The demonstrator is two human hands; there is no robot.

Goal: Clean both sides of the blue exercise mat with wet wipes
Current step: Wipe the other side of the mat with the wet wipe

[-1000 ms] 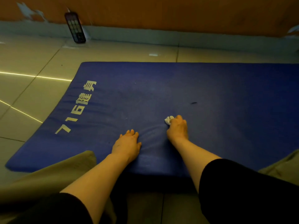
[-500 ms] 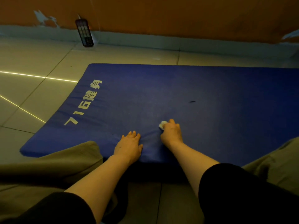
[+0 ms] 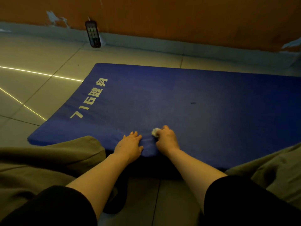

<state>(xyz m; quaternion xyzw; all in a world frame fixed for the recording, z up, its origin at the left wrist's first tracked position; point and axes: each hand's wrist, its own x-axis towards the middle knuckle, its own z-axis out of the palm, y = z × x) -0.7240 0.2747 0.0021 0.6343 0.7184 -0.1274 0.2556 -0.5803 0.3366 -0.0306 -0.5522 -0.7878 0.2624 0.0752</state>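
The blue mat (image 3: 203, 111) lies flat on the tiled floor (image 3: 40, 59). Near its front edge, the left hand (image 3: 128, 146) presses it with fingers straight and together. Just beside, the right hand (image 3: 167, 139) grips a white wipe (image 3: 155, 132), probably crumpled, against the mat.

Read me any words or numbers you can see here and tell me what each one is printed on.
"716健身": pale print near the left end of the blue mat.
Black remote-like device by the wall: it has a grid of buttons, but any markings are too small to read.
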